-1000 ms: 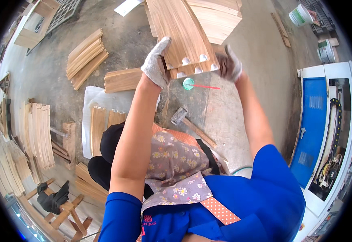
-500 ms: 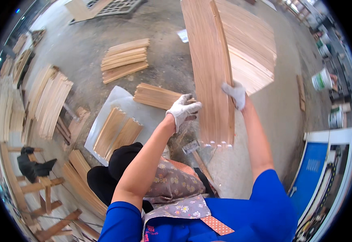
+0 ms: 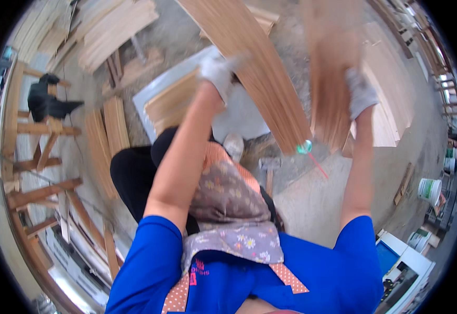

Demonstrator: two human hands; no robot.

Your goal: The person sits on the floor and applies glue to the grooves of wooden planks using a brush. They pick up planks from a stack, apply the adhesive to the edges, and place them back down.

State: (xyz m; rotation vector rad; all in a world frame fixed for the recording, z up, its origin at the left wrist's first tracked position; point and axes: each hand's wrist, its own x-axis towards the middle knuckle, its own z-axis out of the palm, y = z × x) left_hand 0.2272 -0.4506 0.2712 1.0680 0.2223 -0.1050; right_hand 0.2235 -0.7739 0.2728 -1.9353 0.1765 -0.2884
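Both my hands wear white work gloves. My left hand [image 3: 218, 77] is at the left edge of a long wooden board [image 3: 273, 86], closed around that edge, its fingers partly blurred. The board stands tilted, its near end low in front of me. My right hand [image 3: 362, 95] grips the right edge of a second wooden board [image 3: 332, 83], smeared by motion. A gap separates the two boards. Beside the first board's near end is a small green object [image 3: 304, 147] with a thin red strip; I cannot make out what it is.
Short boards [image 3: 173, 102] lie on a white sheet [image 3: 142, 99] at left. Pale boards [image 3: 391, 89] are stacked on the right. A hammer [image 3: 270, 166] rests near my knees. Wooden frames [image 3: 45, 128] stand far left; white buckets [image 3: 429, 189] stand right.
The view has turned, shifting the floor items. Where a single board showed between my hands, two now stand apart, one at each hand. The green object has come into sight.
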